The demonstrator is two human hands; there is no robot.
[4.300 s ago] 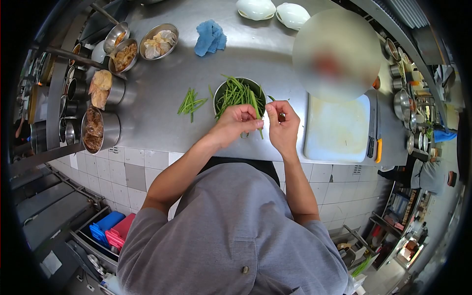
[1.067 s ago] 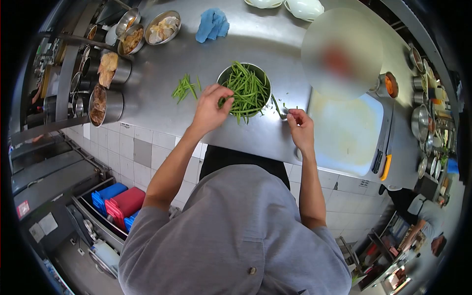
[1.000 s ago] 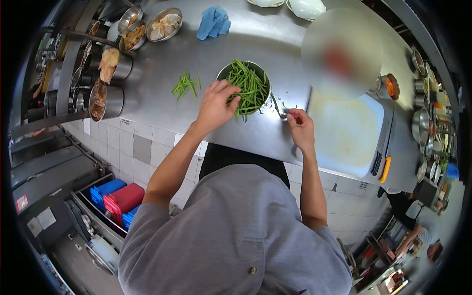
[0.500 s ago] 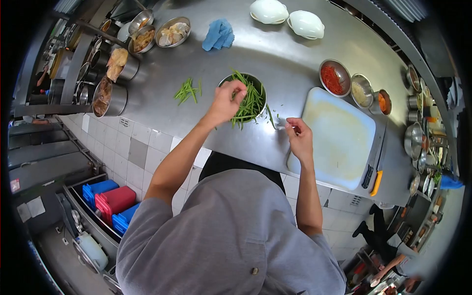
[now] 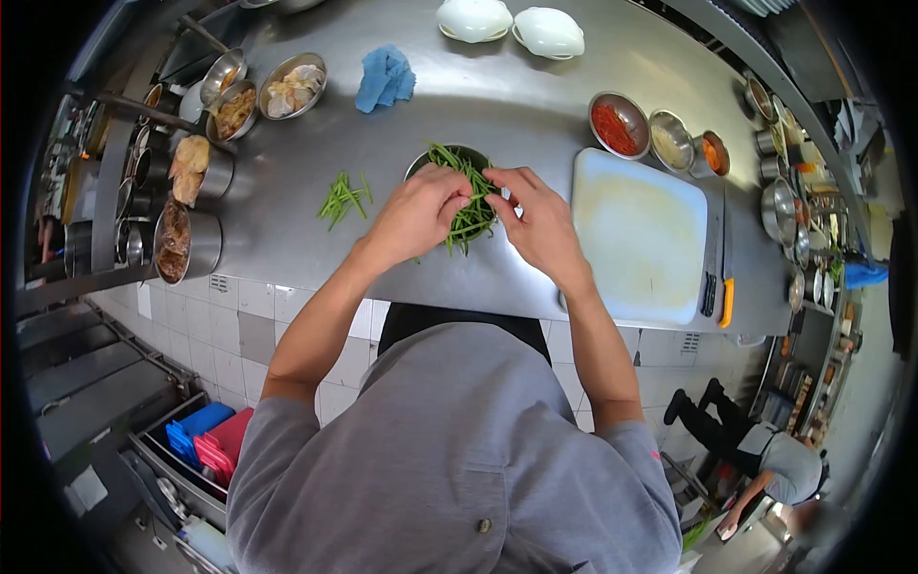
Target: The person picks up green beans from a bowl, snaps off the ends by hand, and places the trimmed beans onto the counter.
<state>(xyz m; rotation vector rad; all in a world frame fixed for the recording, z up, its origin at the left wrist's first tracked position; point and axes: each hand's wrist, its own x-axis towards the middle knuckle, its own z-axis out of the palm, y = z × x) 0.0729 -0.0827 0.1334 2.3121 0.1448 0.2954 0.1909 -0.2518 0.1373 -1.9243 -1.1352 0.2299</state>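
Observation:
A metal bowl (image 5: 417, 165) heaped with green beans (image 5: 469, 226) stands on the steel counter. Over its left side is my left hand (image 5: 413, 212), fingers closed in a pinch on a green bean. My right hand (image 5: 537, 222) is at the bowl's right side, thumb and forefinger bent toward each other near the same bean; whether they hold it is too small to tell. A small pile of cut beans (image 5: 342, 199) lies on the counter left of the bowl.
A white cutting board (image 5: 639, 239) lies at the right, with two knives (image 5: 728, 287) beside it. Bowls of red shreds (image 5: 614, 130) and other food stand behind. A blue cloth (image 5: 385, 78) and white dishes (image 5: 548, 33) are farther back. Metal pots (image 5: 205, 245) line the left. Another person (image 5: 755, 445) is at lower right.
My right hand has moved left and up from beside the cutting board to the bowl, close to my left hand. The whole view has shifted.

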